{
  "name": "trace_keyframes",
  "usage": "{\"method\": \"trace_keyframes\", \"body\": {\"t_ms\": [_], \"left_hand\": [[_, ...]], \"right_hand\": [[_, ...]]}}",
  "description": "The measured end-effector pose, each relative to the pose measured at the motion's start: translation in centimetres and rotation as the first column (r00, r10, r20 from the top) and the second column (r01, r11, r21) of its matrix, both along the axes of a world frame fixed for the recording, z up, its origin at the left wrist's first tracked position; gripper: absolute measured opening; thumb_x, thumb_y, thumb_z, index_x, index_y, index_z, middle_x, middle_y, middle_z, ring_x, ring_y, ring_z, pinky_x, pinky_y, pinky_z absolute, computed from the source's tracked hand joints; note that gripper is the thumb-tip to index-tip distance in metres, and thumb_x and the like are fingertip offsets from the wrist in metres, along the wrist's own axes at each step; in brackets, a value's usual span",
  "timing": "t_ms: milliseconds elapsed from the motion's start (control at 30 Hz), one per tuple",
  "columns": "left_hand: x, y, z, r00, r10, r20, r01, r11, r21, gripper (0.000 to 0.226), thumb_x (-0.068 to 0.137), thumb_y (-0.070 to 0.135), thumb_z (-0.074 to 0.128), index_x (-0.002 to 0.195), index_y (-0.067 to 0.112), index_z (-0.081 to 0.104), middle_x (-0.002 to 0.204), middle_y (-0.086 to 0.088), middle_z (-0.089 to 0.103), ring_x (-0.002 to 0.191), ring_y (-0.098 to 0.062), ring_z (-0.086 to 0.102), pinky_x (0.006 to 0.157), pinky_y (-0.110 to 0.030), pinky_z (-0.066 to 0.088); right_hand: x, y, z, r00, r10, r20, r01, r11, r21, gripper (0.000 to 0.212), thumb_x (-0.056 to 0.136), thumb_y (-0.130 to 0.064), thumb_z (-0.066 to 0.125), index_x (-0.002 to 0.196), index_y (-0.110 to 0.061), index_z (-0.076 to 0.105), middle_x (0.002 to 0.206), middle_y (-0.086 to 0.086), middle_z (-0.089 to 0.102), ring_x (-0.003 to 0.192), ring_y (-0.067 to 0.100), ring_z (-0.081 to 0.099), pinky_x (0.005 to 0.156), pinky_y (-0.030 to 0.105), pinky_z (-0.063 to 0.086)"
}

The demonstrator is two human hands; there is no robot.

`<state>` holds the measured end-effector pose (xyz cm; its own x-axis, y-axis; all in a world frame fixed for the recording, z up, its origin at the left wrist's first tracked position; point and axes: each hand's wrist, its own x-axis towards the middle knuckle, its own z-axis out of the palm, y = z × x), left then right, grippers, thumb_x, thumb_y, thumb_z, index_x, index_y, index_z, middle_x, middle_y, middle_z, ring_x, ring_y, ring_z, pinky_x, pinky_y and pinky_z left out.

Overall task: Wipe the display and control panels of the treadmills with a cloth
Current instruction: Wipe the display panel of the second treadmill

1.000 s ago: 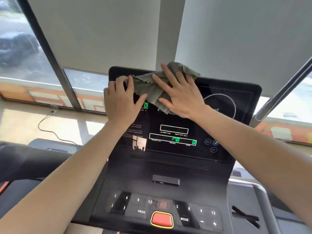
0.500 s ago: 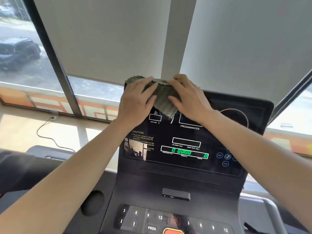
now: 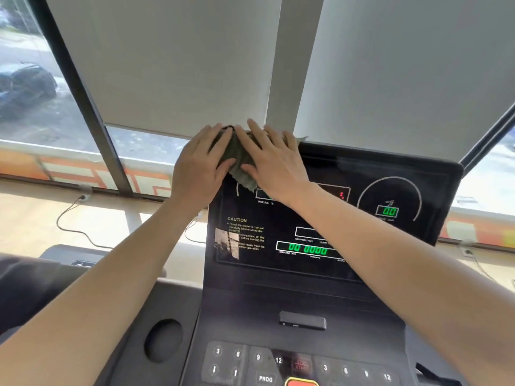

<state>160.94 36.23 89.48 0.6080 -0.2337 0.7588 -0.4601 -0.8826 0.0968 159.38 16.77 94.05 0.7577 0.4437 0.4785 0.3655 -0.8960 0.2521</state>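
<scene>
Up at the display's (image 3: 278, 218) top left corner, the bunched grey-green cloth (image 3: 241, 169) lies pressed under the left grip (image 3: 200, 165) and right grip (image 3: 276, 162), side by side, fingers straight and spread, not curled round it. The control panel (image 3: 278, 360) sits below.

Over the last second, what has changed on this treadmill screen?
The right hand slid left toward the left hand, bunching the cloth at the top left corner of the display. Both hands still press flat on it; nothing was let go.
</scene>
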Motion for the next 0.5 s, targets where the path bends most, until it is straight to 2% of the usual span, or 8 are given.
{"method": "trace_keyframes", "body": {"t_ms": [100, 233, 400, 500], "left_hand": [[-1.1, -0.8, -1.1, 1.000, 0.001, -0.014, -0.001, 1.000, 0.009, 0.057, 0.103, 0.028, 0.053, 0.154, 0.006, 0.039, 0.163, -0.014, 0.033, 0.152, -0.031, 0.027, 0.122, -0.041, 0.028], [-2.2, -3.0, -1.8, 0.997, -0.069, -0.024, 0.070, 0.996, 0.057, 0.059, 0.102, 0.025, 0.058, 0.153, 0.002, 0.038, 0.164, -0.017, 0.028, 0.154, -0.032, 0.021, 0.123, -0.049, 0.028], [-2.8, -6.5, -1.8, 0.986, -0.162, -0.040, 0.166, 0.975, 0.147, 0.059, 0.098, 0.032, 0.064, 0.148, 0.006, 0.046, 0.162, -0.015, 0.033, 0.154, -0.030, 0.024, 0.122, -0.051, 0.030], [-2.9, -9.1, -1.3, 0.982, -0.187, -0.039, 0.191, 0.960, 0.206, 0.062, 0.100, 0.036, 0.061, 0.152, 0.011, 0.040, 0.163, -0.013, 0.030, 0.154, -0.029, 0.021, 0.125, -0.050, 0.023]], "right_hand": [[-0.5, -0.4, -0.7, 1.000, -0.002, 0.028, 0.004, 0.999, -0.046, 0.079, 0.095, -0.054, 0.050, 0.159, -0.029, 0.012, 0.166, 0.004, 0.012, 0.150, 0.034, 0.018, 0.119, 0.057, 0.017], [-2.2, -3.1, -2.5, 0.998, -0.038, 0.048, 0.041, 0.997, -0.059, 0.081, 0.094, -0.058, 0.047, 0.159, -0.030, 0.009, 0.168, 0.005, 0.003, 0.153, 0.035, -0.001, 0.121, 0.058, 0.006], [-5.2, -7.8, -5.0, 0.986, -0.164, 0.016, 0.164, 0.986, 0.000, 0.081, 0.095, -0.064, 0.044, 0.159, -0.031, 0.008, 0.168, 0.004, 0.001, 0.152, 0.037, -0.005, 0.121, 0.059, 0.007], [-6.2, -10.5, -5.4, 0.977, -0.215, -0.009, 0.215, 0.975, 0.052, 0.083, 0.094, -0.067, 0.042, 0.159, -0.031, 0.007, 0.168, 0.004, 0.000, 0.152, 0.036, -0.006, 0.121, 0.060, 0.008]]}}
